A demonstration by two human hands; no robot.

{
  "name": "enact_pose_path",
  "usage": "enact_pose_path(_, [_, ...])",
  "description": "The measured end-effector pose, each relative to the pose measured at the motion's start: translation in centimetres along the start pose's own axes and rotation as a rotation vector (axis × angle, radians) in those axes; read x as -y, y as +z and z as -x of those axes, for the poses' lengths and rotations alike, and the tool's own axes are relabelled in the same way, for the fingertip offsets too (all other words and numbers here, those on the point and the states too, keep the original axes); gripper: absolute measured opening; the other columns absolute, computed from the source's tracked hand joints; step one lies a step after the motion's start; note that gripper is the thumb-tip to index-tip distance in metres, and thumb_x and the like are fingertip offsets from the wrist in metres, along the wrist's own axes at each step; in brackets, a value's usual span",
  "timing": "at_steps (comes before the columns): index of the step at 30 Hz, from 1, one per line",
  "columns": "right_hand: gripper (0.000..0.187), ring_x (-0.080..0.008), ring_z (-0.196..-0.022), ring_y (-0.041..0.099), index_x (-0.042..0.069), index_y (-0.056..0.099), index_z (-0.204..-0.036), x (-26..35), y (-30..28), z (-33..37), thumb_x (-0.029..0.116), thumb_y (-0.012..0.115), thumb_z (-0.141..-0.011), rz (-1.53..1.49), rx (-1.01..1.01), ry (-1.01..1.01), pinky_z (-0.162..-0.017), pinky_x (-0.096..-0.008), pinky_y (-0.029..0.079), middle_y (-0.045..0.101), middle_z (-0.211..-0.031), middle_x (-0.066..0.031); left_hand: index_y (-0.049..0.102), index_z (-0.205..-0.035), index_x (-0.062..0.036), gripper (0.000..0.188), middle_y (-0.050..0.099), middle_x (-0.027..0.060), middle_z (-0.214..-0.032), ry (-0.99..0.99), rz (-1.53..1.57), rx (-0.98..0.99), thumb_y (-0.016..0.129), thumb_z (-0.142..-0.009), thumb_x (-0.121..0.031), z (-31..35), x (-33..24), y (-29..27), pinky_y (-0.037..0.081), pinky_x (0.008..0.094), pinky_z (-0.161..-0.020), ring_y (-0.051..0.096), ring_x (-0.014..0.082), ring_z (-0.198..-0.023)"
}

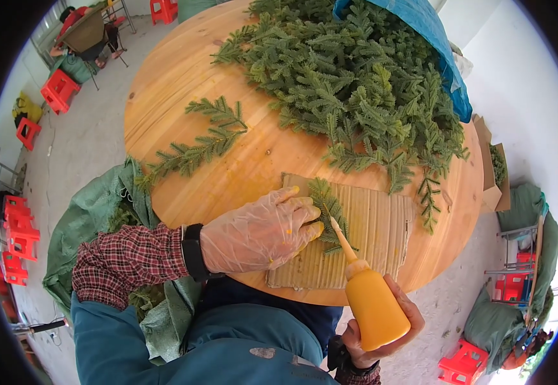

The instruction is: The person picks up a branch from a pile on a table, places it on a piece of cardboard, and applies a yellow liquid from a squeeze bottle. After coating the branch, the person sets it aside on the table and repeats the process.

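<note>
My left hand (pixel 263 231), in a clear plastic glove with yellow-orange stains on the fingertips, lies over a piece of corrugated cardboard (pixel 375 224). Its fingers hold the left side of a small green fir-like sprig (pixel 325 204) down on the cardboard. From the lower right, my bare right hand (pixel 391 327) wraps round a yellow-orange squeeze bottle (pixel 376 308). The bottle is tilted, its long pale nozzle (pixel 342 239) pointing at the sprig's middle. Whether the tip touches the sprig I cannot tell.
A large heap of green branches (pixel 356 83) spills from a blue bag (pixel 443 48) across the round wooden table (pixel 183 77). One branched sprig (pixel 195 151) lies at left. A green sack (pixel 80 224) stands beside my left arm. Red stools (pixel 59 90) and a seated person (pixel 77 16) are farther off.
</note>
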State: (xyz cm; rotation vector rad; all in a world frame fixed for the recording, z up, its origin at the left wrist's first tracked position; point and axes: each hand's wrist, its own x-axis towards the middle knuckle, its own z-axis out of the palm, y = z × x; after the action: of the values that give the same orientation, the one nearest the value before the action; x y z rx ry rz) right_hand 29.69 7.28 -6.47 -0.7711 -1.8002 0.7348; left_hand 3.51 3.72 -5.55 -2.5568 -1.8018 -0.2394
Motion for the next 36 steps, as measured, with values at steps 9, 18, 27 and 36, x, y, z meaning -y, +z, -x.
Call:
enact_pose_path(9, [0.084, -0.0355, -0.108, 0.063, 0.006, 0.033, -0.126, 0.5, -0.9, 0.4, 0.047, 0.085, -0.074, -0.030, 0.130, -0.067, -0.093, -0.0447, 0.056, 0.055, -0.123, -0.0296, 0.057, -0.132, -0.0106, 0.045, 0.054, 0.0083, -0.134, -0.003, 0.013, 0.009, 0.060, -0.090, -0.028, -0.2, 0.1, -0.2, 0.031, 0.0426, -0.115, 0.048, 0.0207, -0.129])
enact_pose_path(18, [0.083, -0.0354, -0.109, 0.064, 0.008, 0.032, -0.126, 0.2, -1.0, 0.9, 0.045, 0.085, -0.074, -0.069, 0.077, -0.085, -0.090, -0.0463, 0.057, 0.054, -0.124, -0.0288, 0.058, -0.131, -0.0116, 0.043, 0.055, 0.0076, -0.132, -0.003, 0.010, -0.010, 0.061, -0.091, -0.029, -0.1, 0.0, -0.1, 0.032, 0.0429, -0.115, 0.049, 0.0202, -0.127])
enact_pose_path(27, [0.083, -0.0350, -0.108, 0.064, 0.008, 0.032, -0.125, 0.2, -1.4, 0.8, 0.044, 0.086, -0.074, -0.010, 0.108, -0.103, -0.090, -0.0449, 0.058, 0.056, -0.122, -0.0278, 0.059, -0.129, -0.0120, 0.043, 0.054, 0.0073, -0.132, -0.010, 0.050, -0.013, 0.063, -0.090, -0.029, -0.2, 0.2, 0.0, 0.032, 0.0431, -0.114, 0.049, 0.0201, -0.127])
enact_pose_path(36, [0.083, -0.0334, -0.103, 0.066, 0.007, 0.033, -0.123, -0.1, -2.7, 2.2, 0.051, 0.084, -0.073, -0.035, 0.022, -0.017, -0.085, -0.0427, 0.059, 0.058, -0.117, -0.0266, 0.059, -0.129, -0.0060, 0.043, 0.055, 0.0131, -0.128, 0.035, 0.122, -0.049, 0.061, -0.091, -0.027, -0.3, 0.6, 0.1, 0.036, 0.0439, -0.110, 0.052, 0.0267, -0.125])
